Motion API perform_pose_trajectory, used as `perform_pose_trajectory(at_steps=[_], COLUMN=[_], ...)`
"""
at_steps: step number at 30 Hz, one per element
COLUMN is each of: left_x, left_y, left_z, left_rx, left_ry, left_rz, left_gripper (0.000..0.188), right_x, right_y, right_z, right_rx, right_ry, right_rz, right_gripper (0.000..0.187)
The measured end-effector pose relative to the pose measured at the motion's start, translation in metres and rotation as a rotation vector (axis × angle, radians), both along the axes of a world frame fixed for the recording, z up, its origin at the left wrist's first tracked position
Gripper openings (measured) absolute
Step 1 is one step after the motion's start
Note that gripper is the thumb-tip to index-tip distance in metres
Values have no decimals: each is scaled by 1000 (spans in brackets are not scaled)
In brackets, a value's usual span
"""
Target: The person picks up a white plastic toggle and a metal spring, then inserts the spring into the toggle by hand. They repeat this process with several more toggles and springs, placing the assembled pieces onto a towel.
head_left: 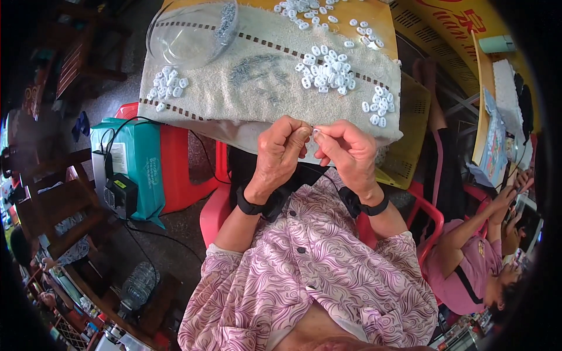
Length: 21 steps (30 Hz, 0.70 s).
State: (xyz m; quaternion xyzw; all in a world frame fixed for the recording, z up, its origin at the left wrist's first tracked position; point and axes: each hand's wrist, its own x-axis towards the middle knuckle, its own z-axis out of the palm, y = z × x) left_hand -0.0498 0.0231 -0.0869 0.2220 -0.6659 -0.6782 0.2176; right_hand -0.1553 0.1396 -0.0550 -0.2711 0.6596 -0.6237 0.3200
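Observation:
My left hand [282, 153] and my right hand [350, 153] meet in front of the table's near edge, fingertips almost touching. Between the right thumb and forefinger sits a small white plastic piece [317, 131], mostly covered. The left thumb and forefinger are pinched together beside it; whatever they hold is too small to make out. Beyond the hands, small white oval pieces with two dark holes lie in a large pile [328, 71], a right-hand pile [380, 105] and a left-hand pile [167, 83]. A clear round tray [175, 44] holds small silvery metal parts [226, 24].
A beige towel [234, 108] with dark dashed stripes covers the table. More white pieces [301, 7] lie at its far edge. At left are a teal bag [140, 169] and a red stool [181, 175]. A yellow crate [410, 140] stands at right, near a person in pink [462, 263].

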Motion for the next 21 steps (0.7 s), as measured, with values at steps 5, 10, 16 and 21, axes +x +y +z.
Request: perform_pose_trajectory(at_steps=[5,10,16,21], left_x=[-2,-4,-6,-5], left_y=[4,7,10,9], left_z=[0,1,4,9], left_rx=[-59,-125,-1,220], left_ry=[23,31,91,112], left_rz=[41,58,45,-14], left_gripper=[8,8,6,8], right_x=[3,2,1,-3], right_y=[-1,0,1,3], right_z=[0,-1,7,7], right_rx=[-29,-52,-41,-36], right_ry=[114,280,68,-97], right_rz=[-13,-10,-51,-73], right_gripper=[8,9,7,9])
